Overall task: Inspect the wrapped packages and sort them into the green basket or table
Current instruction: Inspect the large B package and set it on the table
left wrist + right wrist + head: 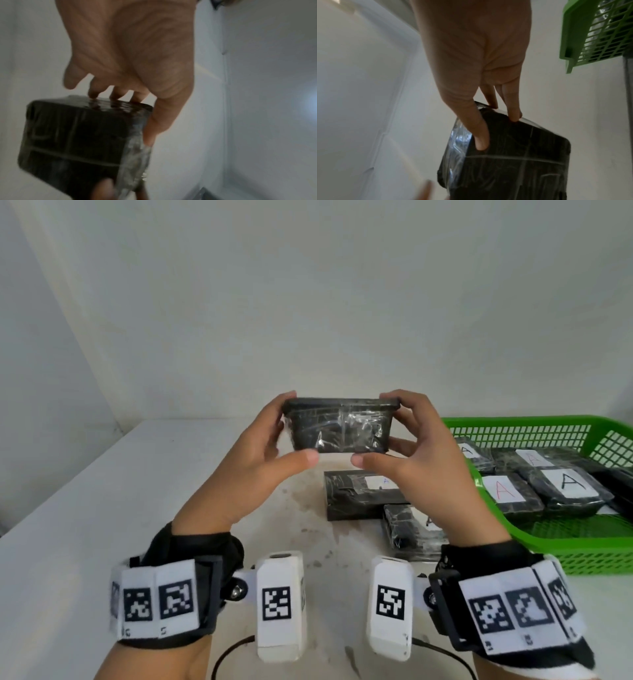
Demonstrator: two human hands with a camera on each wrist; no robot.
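Observation:
A black package (339,426) wrapped in clear film is held up above the table, between both hands. My left hand (274,436) pinches its left end, thumb under, fingers on top. My right hand (407,436) pinches the right end the same way. No label shows on the side facing me. The left wrist view has the package (77,142) under my fingers (118,93); the right wrist view has the package (513,159) with my thumb (479,135) on its edge. The green basket (582,546) at the right holds several packages labelled A (568,482).
Two more wrapped packages lie on the white table (102,508), one (359,498) with a white label and one (411,529) nearer me, both just left of the basket. A basket corner (590,33) shows in the right wrist view. A wall stands behind.

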